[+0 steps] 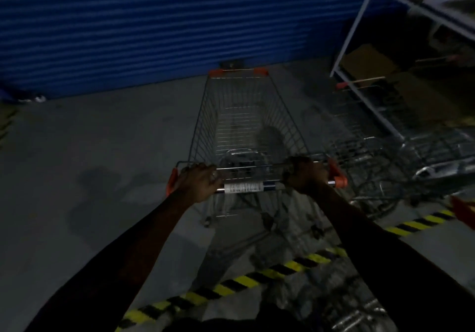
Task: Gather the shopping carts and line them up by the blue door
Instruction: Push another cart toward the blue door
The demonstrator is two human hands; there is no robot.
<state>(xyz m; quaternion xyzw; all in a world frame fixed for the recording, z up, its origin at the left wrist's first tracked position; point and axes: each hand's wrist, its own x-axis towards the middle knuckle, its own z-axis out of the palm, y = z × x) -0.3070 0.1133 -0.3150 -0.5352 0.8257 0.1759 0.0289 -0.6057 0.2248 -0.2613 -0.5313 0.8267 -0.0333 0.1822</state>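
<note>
A wire shopping cart (244, 116) with orange corner caps stands in front of me, its nose close to the blue roller door (154, 23). My left hand (199, 181) grips the left end of the cart's handle bar (244, 187). My right hand (305, 175) grips the right end of the same bar. A second cart (365, 136) stands just to the right, parallel to mine, dim and blurred. The scene is dark.
A white metal rack (365, 23) with cardboard boxes stands at the right by the door. Yellow-black hazard tape (231, 285) runs diagonally across the grey concrete floor beneath me. An orange object (462, 211) shows at the right edge. Open floor lies to the left.
</note>
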